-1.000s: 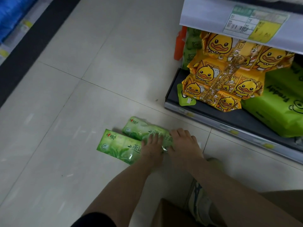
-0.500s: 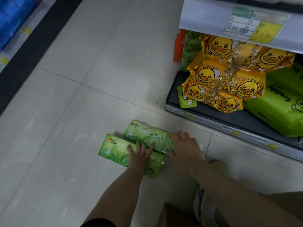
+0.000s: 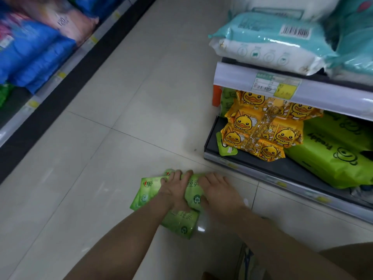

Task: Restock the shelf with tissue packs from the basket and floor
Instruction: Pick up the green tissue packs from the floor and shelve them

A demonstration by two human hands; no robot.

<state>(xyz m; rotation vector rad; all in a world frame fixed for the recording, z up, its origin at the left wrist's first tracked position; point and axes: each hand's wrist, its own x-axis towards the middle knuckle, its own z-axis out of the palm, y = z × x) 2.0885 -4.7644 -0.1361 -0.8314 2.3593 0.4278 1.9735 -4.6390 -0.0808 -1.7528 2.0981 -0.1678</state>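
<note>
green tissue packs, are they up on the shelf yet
No, the green tissue packs lie on the floor tiles under the left hand and right hand.

Not much of me in shot tbh: two bare forearms running up from the bottom of the frame, no sleeves, watch or rings that I can see on my left hand (image 3: pixel 175 190) or right hand (image 3: pixel 219 190). Lower right there's a brownish-tan trouser leg (image 3: pixel 351 259), and a light sneaker (image 3: pixel 249 261) with blue streaks beside it.
</note>
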